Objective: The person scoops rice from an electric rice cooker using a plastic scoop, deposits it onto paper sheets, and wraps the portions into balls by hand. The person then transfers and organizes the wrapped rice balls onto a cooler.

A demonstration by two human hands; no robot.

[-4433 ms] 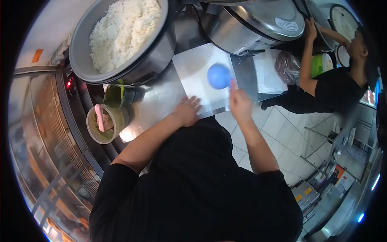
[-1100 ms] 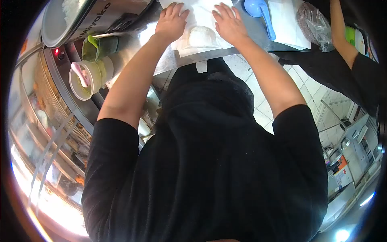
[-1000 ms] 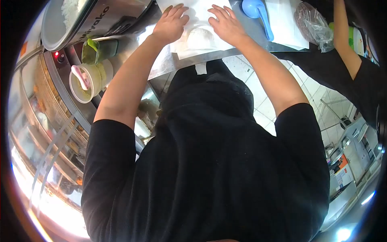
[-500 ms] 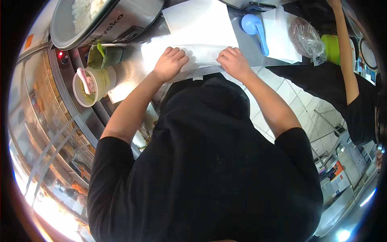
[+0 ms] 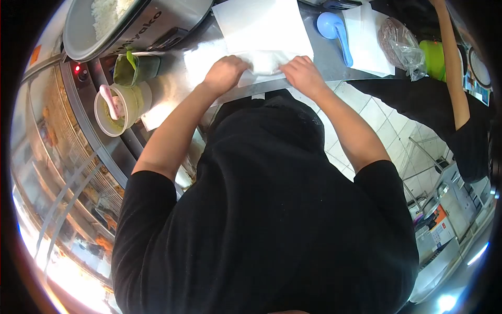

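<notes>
Pinching the ends of a folded white paper bundle (image 5: 265, 63), the left hand (image 5: 226, 74) and right hand (image 5: 304, 76) bend their fingers inward on opposite sides of it; how firmly they press cannot be told. The bundle bulges at its middle and lies by the near edge of the steel counter (image 5: 329, 67), with a flat white paper sheet (image 5: 261, 26) spreading behind it toward the far edge. Right of the sheet rests a blue scoop (image 5: 328, 25), its handle toward the near edge, just beside stacked white paper (image 5: 364, 44). A clear plastic bag (image 5: 400, 44) with dark brownish contents sits near the counter's right end. At the far left corner stands a Miyako rice cooker (image 5: 162, 26) holding white rice (image 5: 108, 18). By the left edge are 2 containers: a green cup (image 5: 149, 68) and a pale plastic tub (image 5: 137, 99) with a pink handle (image 5: 107, 99) in it. A co-worker's arm (image 5: 454, 68) extends at right.
</notes>
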